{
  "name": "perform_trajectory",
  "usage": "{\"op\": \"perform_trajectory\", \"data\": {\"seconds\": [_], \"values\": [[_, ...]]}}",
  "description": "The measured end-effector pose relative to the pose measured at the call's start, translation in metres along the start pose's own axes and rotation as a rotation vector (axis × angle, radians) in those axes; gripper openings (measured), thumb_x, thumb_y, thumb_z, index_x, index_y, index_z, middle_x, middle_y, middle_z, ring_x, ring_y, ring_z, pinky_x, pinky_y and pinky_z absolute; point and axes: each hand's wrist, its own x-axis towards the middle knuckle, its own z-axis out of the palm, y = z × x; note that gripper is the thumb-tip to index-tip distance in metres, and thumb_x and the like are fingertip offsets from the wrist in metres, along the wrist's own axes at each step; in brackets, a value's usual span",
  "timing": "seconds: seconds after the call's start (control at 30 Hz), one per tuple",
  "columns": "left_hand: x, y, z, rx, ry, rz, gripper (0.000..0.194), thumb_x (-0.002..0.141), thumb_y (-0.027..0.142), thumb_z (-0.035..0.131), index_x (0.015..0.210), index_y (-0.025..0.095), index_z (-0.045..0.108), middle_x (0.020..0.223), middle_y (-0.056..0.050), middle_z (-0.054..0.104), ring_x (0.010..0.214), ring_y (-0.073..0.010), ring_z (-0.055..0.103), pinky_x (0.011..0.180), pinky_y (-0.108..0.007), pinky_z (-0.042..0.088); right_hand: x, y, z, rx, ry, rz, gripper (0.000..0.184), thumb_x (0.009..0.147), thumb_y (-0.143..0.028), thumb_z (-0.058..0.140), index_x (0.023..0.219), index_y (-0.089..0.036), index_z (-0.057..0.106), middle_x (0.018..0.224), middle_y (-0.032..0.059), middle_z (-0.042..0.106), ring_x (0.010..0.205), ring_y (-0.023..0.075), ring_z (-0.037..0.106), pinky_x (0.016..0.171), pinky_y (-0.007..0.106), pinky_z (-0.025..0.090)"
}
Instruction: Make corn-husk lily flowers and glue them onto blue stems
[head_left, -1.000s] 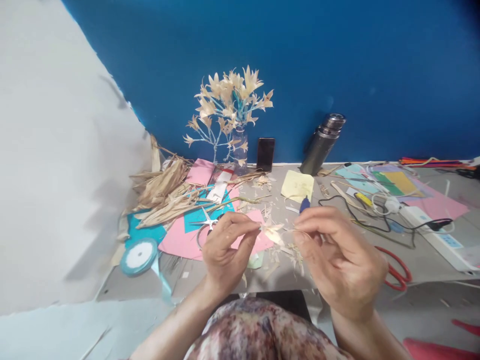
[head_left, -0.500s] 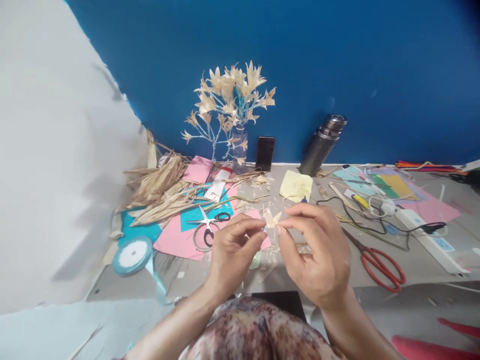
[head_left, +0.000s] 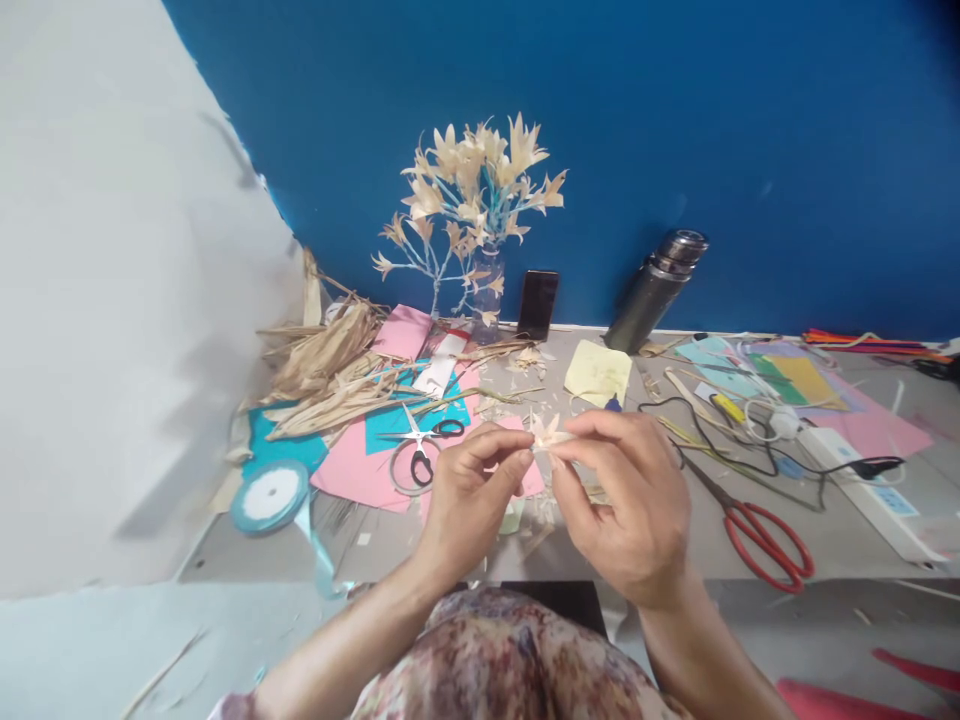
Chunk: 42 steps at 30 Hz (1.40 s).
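Note:
Between my two hands, above the table's near half, is a small cream husk flower (head_left: 548,434) with pointed petals. My left hand (head_left: 478,487) pinches it low on its left side, thumb against forefinger. From the right, my right hand (head_left: 628,495) has its fingertips and thumb on the petals. The flower's base is hidden behind the fingertips. Small scissors with black handles (head_left: 421,440) lie spread left of my left hand, over a roll of tape and pink paper (head_left: 356,468). Right of my right hand lie large scissors with red handles (head_left: 765,540).
Similar flowers on blue stems (head_left: 480,185) stand in a clear bottle at the back. Dry husks (head_left: 330,365) and a blue ribbon spool (head_left: 271,497) are at left. A phone (head_left: 538,305), a leaning flask (head_left: 656,290), black cable (head_left: 701,430) and a power strip (head_left: 870,495) are also there.
The view has shifted slightly, so the tabletop things sit a little further right. My right fingers have moved a little on the flower's petals; both hands still hold it.

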Motion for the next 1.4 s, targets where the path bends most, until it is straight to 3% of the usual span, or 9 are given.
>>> {"op": "perform_trajectory", "data": {"seconds": [0.33, 0.6, 0.9, 1.17, 1.3, 1.4], "values": [[0.0, -0.001, -0.004, 0.096, 0.01, 0.04, 0.01, 0.081, 0.027, 0.077, 0.08, 0.017, 0.078, 0.074, -0.003, 0.065, 0.063, -0.0122, 0.054, 0.051, -0.021, 0.043, -0.005, 0.001, 0.009, -0.007, 0.003, 0.016, 0.017, 0.084, -0.003, 0.067, 0.086, -0.02, 0.064, 0.093, 0.0087, 0.071, 0.083, 0.0219, 0.064, 0.075, 0.037, 0.053], [-0.001, -0.009, -0.005, 0.011, 0.081, 0.11, 0.012, 0.082, 0.029, 0.076, 0.078, 0.019, 0.08, 0.077, -0.003, 0.063, 0.056, -0.0092, 0.052, 0.048, -0.021, 0.045, -0.008, -0.005, 0.003, 0.145, 0.049, 0.064, 0.022, 0.084, -0.005, 0.072, 0.099, -0.019, 0.065, 0.093, 0.0082, 0.072, 0.083, 0.0218, 0.066, 0.076, 0.038, 0.054], [-0.003, -0.019, -0.011, -0.071, 0.109, 0.075, 0.023, 0.076, 0.028, 0.081, 0.057, 0.019, 0.073, 0.075, -0.004, 0.063, 0.069, -0.0143, 0.058, 0.054, -0.023, 0.049, -0.028, 0.003, 0.005, 0.188, 0.068, 0.116, 0.021, 0.086, -0.003, 0.067, 0.097, -0.021, 0.066, 0.088, 0.007, 0.071, 0.078, 0.0201, 0.066, 0.07, 0.036, 0.054], [-0.005, -0.018, -0.009, 0.007, 0.102, 0.091, 0.024, 0.081, 0.025, 0.077, 0.058, 0.02, 0.074, 0.065, -0.002, 0.059, 0.071, -0.0152, 0.057, 0.06, -0.024, 0.047, -0.03, -0.001, 0.006, 0.175, 0.101, 0.098, 0.022, 0.085, -0.004, 0.07, 0.099, -0.021, 0.068, 0.089, 0.0065, 0.07, 0.078, 0.0194, 0.064, 0.07, 0.034, 0.054], [-0.004, -0.018, -0.007, 0.017, 0.125, 0.063, 0.013, 0.082, 0.029, 0.077, 0.074, 0.019, 0.079, 0.068, 0.0, 0.06, 0.06, -0.0115, 0.054, 0.054, -0.024, 0.045, -0.027, -0.001, 0.016, 0.091, 0.069, 0.063, 0.019, 0.088, -0.012, 0.071, 0.103, -0.023, 0.072, 0.087, 0.0054, 0.067, 0.076, 0.0177, 0.061, 0.068, 0.031, 0.051], [-0.005, -0.017, -0.006, 0.012, 0.129, 0.027, 0.014, 0.08, 0.031, 0.078, 0.074, 0.018, 0.078, 0.069, 0.001, 0.059, 0.053, -0.0078, 0.05, 0.05, -0.022, 0.041, -0.026, 0.001, 0.025, 0.098, 0.052, 0.038, 0.017, 0.088, -0.011, 0.07, 0.1, -0.023, 0.073, 0.086, 0.0055, 0.067, 0.077, 0.0174, 0.059, 0.067, 0.029, 0.05]]}}
